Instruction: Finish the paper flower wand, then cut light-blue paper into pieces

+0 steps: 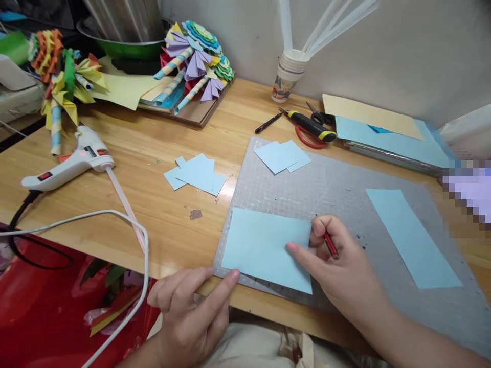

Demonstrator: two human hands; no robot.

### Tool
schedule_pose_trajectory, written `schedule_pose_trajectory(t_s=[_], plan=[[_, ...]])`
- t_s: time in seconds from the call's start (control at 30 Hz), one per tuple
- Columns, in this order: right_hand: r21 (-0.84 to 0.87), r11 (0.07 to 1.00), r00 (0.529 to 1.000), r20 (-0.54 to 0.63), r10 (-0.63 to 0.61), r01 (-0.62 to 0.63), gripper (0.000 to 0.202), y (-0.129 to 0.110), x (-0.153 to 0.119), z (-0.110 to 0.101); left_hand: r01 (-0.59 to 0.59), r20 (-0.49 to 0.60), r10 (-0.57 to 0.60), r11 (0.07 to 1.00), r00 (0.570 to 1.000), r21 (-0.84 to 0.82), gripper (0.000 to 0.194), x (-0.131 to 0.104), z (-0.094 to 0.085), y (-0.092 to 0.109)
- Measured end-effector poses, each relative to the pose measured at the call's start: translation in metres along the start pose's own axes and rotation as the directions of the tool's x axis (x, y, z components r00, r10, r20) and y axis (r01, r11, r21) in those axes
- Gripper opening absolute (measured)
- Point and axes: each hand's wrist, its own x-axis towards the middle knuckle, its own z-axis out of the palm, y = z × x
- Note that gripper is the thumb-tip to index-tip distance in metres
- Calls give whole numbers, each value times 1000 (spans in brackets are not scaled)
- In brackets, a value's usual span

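Observation:
A light blue sheet of paper (pixel 264 248) lies near the front left corner of a grey cutting mat (pixel 337 204). My right hand (pixel 337 266) is closed around a red and black pencil (pixel 330 244), its thumb resting on the sheet's right part. Along the sheet's lower left edge, my left hand (pixel 195 306) reaches out its index finger, the tip at the paper's border. The other left fingers are loosely bent and hold nothing. Small blue paper pieces (pixel 282 156) overlap at the mat's back left. A long blue strip (pixel 414 237) lies to the right.
More blue pieces (pixel 197 174) lie on the wooden table. A white glue gun (pixel 72 163) and its cable are at left. Behind the mat are pliers (pixel 310 125), scissors (pixel 318 116), a black pen (pixel 268 123) and paper cups (pixel 289 76). Paper flowers (pixel 199 61) stand at the back.

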Motion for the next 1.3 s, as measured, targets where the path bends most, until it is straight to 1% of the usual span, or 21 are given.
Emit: schedule_pose_trajectory(t_s=[0.17,0.3,0.43,0.5,0.53,0.6,0.63,0.7,0.73,0.8,0.83,0.87,0.9,0.93,0.97,1.03,1.07,1.13,1.17,1.23,1.3], plan=[[-63,997,999,-21,-38,36,32,1,-4,1,3,2,-3,1000,1000,15,40,1,4,2],[10,999,999,-15,-35,35,33,3,-2,0,-4,-3,4,998,1000,56,41,-2,4,1],[30,999,998,59,25,-26,35,6,1,-5,7,18,-8,999,1000,35,44,-3,3,1],[24,999,995,92,25,-27,34,7,2,-8,24,25,-25,1000,999,16,44,-1,3,3],[25,1000,996,88,-4,2,33,7,3,-10,33,13,-33,999,999,12,42,1,2,5],[7,991,988,67,-136,136,30,6,4,-14,66,-41,-65,998,997,17,38,9,0,9],[-13,972,970,81,-231,233,29,5,5,-16,90,-58,-89,996,994,17,39,15,-2,11],[-45,904,891,198,-409,425,29,0,7,-21,129,-45,-129,992,991,-12,45,31,-8,13],[-47,864,834,290,-468,501,29,-3,8,-24,143,4,-143,989,990,-43,50,40,-11,13],[-36,798,717,465,-520,602,32,-10,10,-27,139,124,-122,980,985,-140,55,59,-16,13],[-26,775,673,515,-531,631,32,-14,11,-27,141,198,-99,967,975,-211,53,68,-17,13],[-17,763,656,524,-544,646,33,-17,11,-27,152,271,-70,944,960,-293,50,75,-18,14],[-11,762,670,486,-562,647,33,-20,11,-27,188,335,-58,910,940,-369,46,82,-17,14],[-4,777,712,402,-575,630,33,-22,10,-26,249,383,-72,864,921,-437,44,87,-16,16],[16,808,771,285,-569,589,32,-22,10,-26,335,419,-118,803,900,-494,42,91,-13,18],[140,876,877,75,-474,461,26,-20,9,-25,526,466,-278,624,840,-577,42,96,-7,22],[226,895,914,37,-403,385,22,-19,8,-25,598,475,-364,520,801,-610,44,97,-4,25],[354,906,955,92,-281,232,20,-15,7,-24,659,471,-488,350,735,-666,52,99,1,30],[369,914,961,144,-235,168,22,-13,7,-23,663,463,-524,298,715,-687,57,100,4,32],[324,942,967,196,-160,90,28,-11,5,-20,659,456,-553,244,698,-712,64,100,5,36],[263,962,977,178,-116,66,30,-11,4,-17,667,472,-544,240,694,-705,65,99,4,40]])
